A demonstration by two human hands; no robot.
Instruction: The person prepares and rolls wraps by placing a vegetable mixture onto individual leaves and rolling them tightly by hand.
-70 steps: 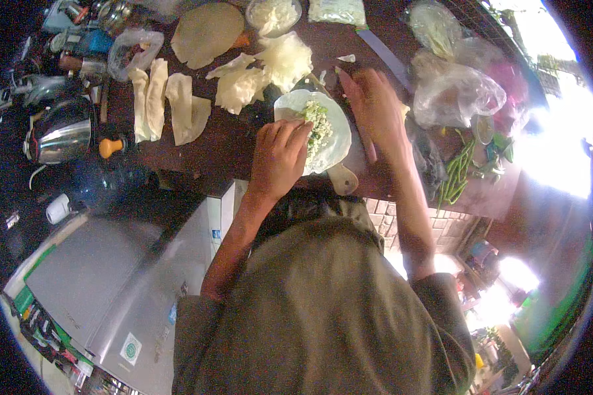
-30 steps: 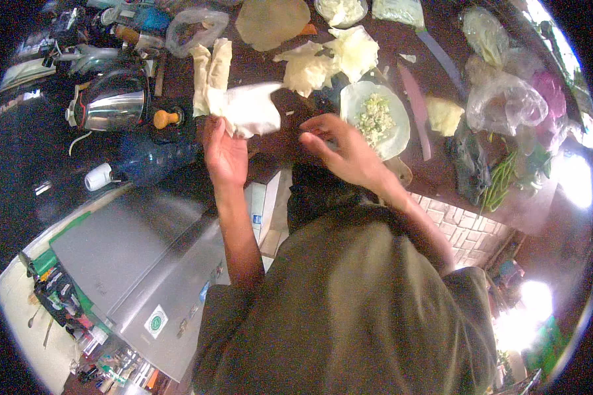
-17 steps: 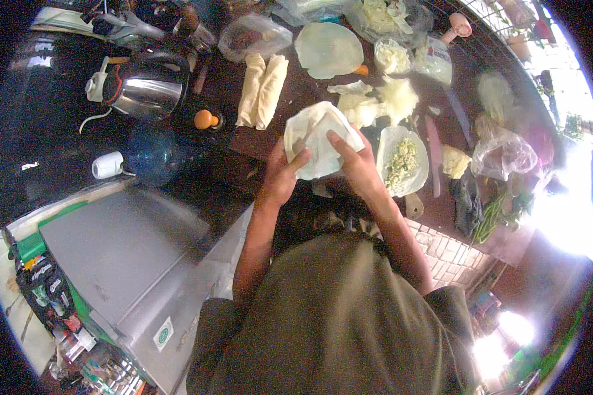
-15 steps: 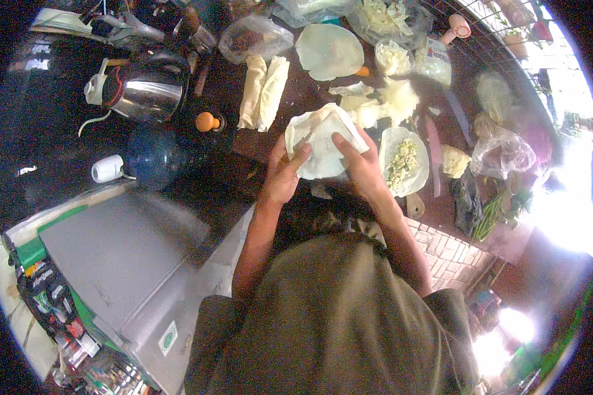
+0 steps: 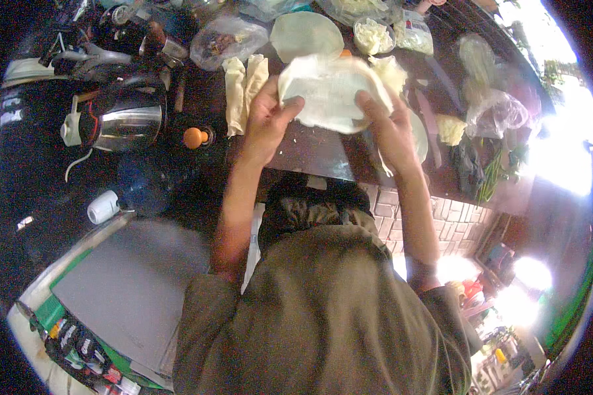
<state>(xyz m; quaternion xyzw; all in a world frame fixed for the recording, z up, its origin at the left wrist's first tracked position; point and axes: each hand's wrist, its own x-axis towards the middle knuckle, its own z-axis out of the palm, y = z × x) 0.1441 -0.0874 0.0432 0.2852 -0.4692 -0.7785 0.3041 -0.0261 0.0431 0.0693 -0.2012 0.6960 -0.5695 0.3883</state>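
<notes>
Head view looks down on a thin, round, pale white wrapper sheet (image 5: 329, 92) held up over the middle of the dark worktop (image 5: 310, 151). Left hand (image 5: 267, 118) pinches its left edge, thumb on top; right hand (image 5: 389, 125) pinches its right edge: each grip is clenched on the sheet. Two pale rolled wraps (image 5: 244, 89) lie side by side just left of the left hand. Another flat round sheet (image 5: 306, 33) lies toward the far edge. A shiny steel kettle (image 5: 122, 125) stands near the left end.
</notes>
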